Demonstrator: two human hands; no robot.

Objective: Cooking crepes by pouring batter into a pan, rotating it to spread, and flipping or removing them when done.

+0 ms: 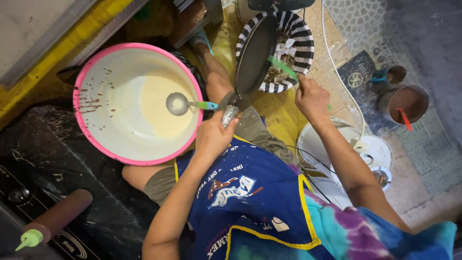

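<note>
My left hand (211,137) grips the foil-wrapped handle (230,114) of a dark frying pan (255,55), which is tilted on edge over a black-and-white striped basket (301,41). In my right hand (312,98) is a green spatula (283,67), its blade against the pan's inner face above the basket. The basket holds brown scraps and crumpled paper. To the left stands a large pink-rimmed basin (96,77) of pale batter with a metal ladle (179,103) resting in it.
A black stove surface (72,163) lies at lower left with a brown squeeze bottle (55,219) capped in green. Two metal cups (408,103) stand on the patterned floor at right. White round lids and a cable (370,149) lie beside my right arm.
</note>
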